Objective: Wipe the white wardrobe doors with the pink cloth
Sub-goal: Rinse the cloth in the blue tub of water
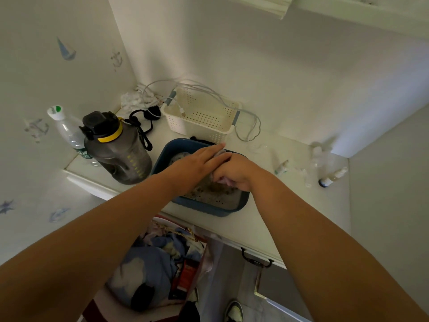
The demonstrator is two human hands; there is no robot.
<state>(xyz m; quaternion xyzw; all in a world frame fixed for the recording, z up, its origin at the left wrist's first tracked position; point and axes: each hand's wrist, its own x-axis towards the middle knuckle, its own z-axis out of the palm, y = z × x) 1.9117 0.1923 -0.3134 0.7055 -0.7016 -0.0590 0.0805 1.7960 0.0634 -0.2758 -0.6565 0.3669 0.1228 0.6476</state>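
Both bare forearms reached forward and met over a blue rectangular plastic basin [162, 156] of murky, sudsy water near the front edge of the white table [274, 212]. Left hand [197, 163] lay flat, palm down, fingers straight and close together, tips touching the far end of the pink cloth [220, 153]. Right hand [234, 174] sat knuckles-up just beside it, fingers curled tight round the bunched cloth, a fold showing under the fist above the water. Basin hemmed in: large smoky-grey water jug with black lid and yellow band [118, 149] just left, cream perforated plastic basket [204, 115] just behind, white cables [246, 122] trailing over and beside it. Clear plastic bottle with white cap [67, 131] stood beyond the jug against the wall. Small spray bottles [332, 176] lay well apart to the right, with open tabletop between them and the basin.
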